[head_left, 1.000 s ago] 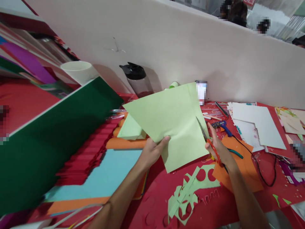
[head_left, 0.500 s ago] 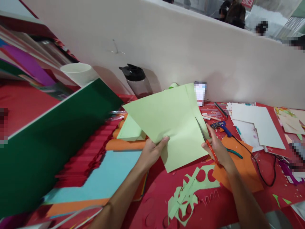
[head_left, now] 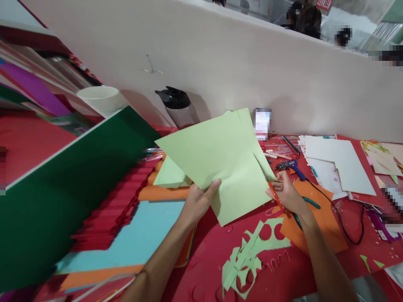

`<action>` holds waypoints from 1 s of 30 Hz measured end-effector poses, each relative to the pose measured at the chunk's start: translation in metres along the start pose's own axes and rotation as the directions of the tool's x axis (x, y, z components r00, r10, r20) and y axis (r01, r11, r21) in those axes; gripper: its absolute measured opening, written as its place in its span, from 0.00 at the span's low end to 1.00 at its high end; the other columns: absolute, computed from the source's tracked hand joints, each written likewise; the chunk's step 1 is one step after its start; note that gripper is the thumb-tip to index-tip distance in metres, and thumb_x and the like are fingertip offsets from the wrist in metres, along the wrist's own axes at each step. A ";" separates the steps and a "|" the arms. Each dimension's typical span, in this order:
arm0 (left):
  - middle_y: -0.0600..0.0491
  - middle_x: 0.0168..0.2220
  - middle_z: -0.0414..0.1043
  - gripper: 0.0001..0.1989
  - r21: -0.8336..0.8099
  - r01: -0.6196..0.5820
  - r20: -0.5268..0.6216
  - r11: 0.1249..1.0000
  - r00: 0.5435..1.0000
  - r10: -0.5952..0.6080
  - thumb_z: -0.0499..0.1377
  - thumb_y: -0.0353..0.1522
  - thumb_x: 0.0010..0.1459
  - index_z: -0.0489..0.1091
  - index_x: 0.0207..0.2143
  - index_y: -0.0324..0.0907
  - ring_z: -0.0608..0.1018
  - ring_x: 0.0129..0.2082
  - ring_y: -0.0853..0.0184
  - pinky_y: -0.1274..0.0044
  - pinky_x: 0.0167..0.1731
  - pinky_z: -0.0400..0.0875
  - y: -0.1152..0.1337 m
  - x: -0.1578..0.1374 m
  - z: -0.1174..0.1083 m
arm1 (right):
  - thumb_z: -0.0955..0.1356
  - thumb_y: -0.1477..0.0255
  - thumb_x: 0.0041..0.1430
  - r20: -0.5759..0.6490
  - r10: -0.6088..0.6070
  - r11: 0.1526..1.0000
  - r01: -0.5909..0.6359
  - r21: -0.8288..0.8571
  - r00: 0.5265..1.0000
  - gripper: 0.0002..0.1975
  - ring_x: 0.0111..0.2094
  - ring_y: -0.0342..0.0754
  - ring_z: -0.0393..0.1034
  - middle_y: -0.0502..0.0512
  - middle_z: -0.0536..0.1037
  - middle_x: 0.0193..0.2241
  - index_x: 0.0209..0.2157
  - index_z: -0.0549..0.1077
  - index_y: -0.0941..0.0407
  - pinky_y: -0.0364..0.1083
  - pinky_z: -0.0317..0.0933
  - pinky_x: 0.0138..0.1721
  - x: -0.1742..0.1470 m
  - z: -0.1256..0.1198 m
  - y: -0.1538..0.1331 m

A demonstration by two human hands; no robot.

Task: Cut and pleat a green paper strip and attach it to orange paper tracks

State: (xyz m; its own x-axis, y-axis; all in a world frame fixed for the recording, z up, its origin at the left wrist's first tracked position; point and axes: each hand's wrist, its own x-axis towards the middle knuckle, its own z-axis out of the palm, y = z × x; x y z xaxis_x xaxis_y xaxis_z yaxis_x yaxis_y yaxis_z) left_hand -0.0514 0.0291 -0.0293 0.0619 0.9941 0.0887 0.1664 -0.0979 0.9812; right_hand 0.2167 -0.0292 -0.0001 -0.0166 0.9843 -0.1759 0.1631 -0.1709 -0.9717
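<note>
My left hand [head_left: 203, 199] pinches the lower left edge of a large light green sheet of paper [head_left: 220, 155], thumb on top. My right hand [head_left: 286, 191] is closed round the red handles of a pair of scissors [head_left: 275, 193], whose blades lie along a slit in the sheet's right part. A strip of paper stands off to the right of that slit. Below the sheet, light green paper scraps [head_left: 242, 256] with round holes lie on the red table [head_left: 208, 260].
Right of my hands are a blue glue gun [head_left: 291, 165], orange paper [head_left: 327, 222] and white sheets [head_left: 355, 167]. A dark green board [head_left: 72, 188], folded red paper [head_left: 122, 205] and light blue paper [head_left: 147, 230] fill the left. A bottle [head_left: 178, 107] and phone [head_left: 262, 123] stand by the white partition.
The slit in the green sheet looks more open, with the strip bent further right. My right hand and the scissors have shifted slightly, fingers now nearer the strip. My left hand keeps its grip.
</note>
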 end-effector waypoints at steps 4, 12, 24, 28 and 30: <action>0.42 0.52 0.77 0.31 0.013 0.000 -0.014 1.000 1.000 0.000 0.61 0.54 0.55 0.76 0.48 0.37 0.75 0.56 0.49 0.63 0.61 0.66 -0.003 0.001 0.000 | 0.74 0.61 0.52 0.017 -0.004 0.997 0.002 0.079 1.000 0.26 0.26 0.40 0.62 0.42 0.64 0.28 0.34 0.52 0.50 0.42 0.66 0.30 0.001 -0.002 -0.001; 0.43 0.49 0.79 0.31 0.005 0.000 -0.011 1.000 1.000 0.000 0.62 0.54 0.54 0.77 0.48 0.39 0.76 0.55 0.48 0.61 0.59 0.68 -0.004 0.001 0.002 | 0.73 0.58 0.55 0.079 0.094 0.995 -0.097 0.028 0.992 0.21 0.20 0.39 0.63 0.42 0.69 0.26 0.37 0.60 0.52 0.40 0.62 0.22 0.000 -0.001 -0.009; 0.41 0.51 0.78 0.33 -0.043 0.049 0.002 0.998 0.999 -0.049 0.63 0.54 0.53 0.75 0.49 0.36 0.77 0.53 0.48 0.62 0.56 0.71 -0.011 0.003 0.003 | 0.75 0.57 0.52 0.008 0.178 0.984 -0.178 -0.017 0.984 0.20 0.18 0.41 0.69 0.45 0.74 0.23 0.37 0.67 0.54 0.40 0.63 0.20 0.004 -0.006 0.002; 0.40 0.47 0.80 0.34 -0.038 0.042 0.010 0.998 0.999 -0.042 0.62 0.56 0.51 0.76 0.46 0.36 0.79 0.50 0.48 0.63 0.51 0.75 -0.011 0.003 0.004 | 0.75 0.56 0.52 0.034 0.176 0.983 -0.177 0.041 0.984 0.19 0.19 0.42 0.69 0.46 0.74 0.22 0.33 0.69 0.55 0.41 0.62 0.21 0.003 -0.007 0.002; 0.40 0.46 0.80 0.34 -0.038 0.045 0.013 0.998 0.999 -0.044 0.62 0.56 0.52 0.76 0.47 0.36 0.79 0.51 0.48 0.63 0.50 0.75 -0.007 0.003 0.004 | 0.76 0.56 0.49 0.031 0.193 0.980 -0.195 0.050 0.981 0.20 0.20 0.42 0.69 0.47 0.75 0.23 0.32 0.70 0.56 0.41 0.63 0.23 0.003 -0.007 -0.001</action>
State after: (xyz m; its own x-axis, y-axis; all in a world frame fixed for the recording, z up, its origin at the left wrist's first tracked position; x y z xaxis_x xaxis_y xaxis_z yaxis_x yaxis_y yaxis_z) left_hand -0.0482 0.0327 -0.0371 0.0673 0.9968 0.0430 0.1315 -0.0515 0.9900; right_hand 0.2233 -0.0257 0.0014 -0.0150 0.9308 -0.3651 0.1139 -0.3612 -0.9255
